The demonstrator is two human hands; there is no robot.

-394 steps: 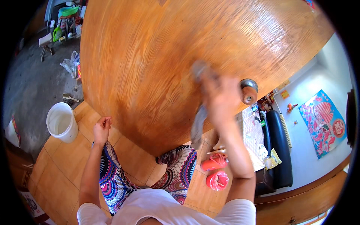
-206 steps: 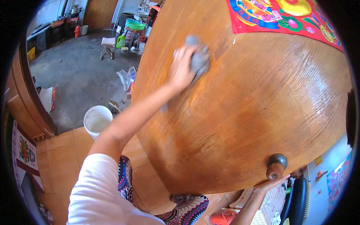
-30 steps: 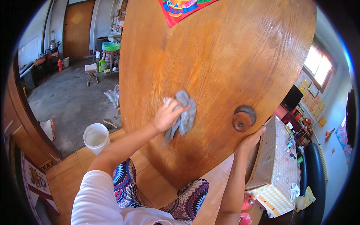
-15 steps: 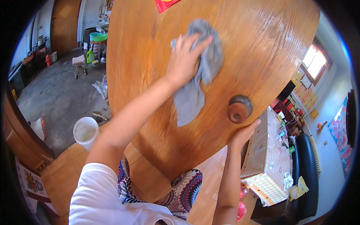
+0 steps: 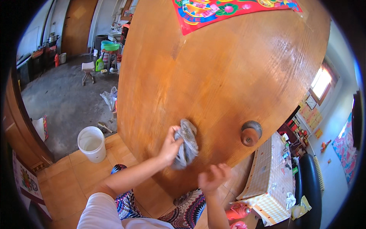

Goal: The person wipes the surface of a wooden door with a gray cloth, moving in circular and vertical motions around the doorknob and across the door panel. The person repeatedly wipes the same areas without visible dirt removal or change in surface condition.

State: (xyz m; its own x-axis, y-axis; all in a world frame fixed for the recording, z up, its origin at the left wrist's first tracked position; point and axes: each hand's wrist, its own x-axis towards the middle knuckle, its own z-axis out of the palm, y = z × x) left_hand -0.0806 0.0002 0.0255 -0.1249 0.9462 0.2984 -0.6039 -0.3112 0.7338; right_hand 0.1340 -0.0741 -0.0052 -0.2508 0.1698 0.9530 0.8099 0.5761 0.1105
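Note:
A wooden door (image 5: 217, 80) with a glossy, grained face stands in front of me. My left hand (image 5: 170, 147) is closed around a bunched grey cloth (image 5: 189, 138) low on the door's face. The cloth's lower part hangs below my fingers. Just right of it, my right hand (image 5: 214, 178) is in the air in front of the door's lower part, its fingers loosely bent and slightly blurred, with nothing seen in them. A round brown doorknob (image 5: 250, 134) sits up and to the right of that hand. A red, colourful printed decoration (image 5: 228, 11) is stuck on the upper door.
On the tiled floor to the left stands a white bucket (image 5: 92, 144). A small stool (image 5: 88, 68) and a plastic bag (image 5: 109, 98) are farther back on the dark floor. To the right are a table with a checked cloth (image 5: 261, 164) and a black sofa (image 5: 310, 183).
My left hand has brought the cloth down the door, bunching it up. My right hand has let go of the door's edge below the knob and moved left, nearer the cloth.

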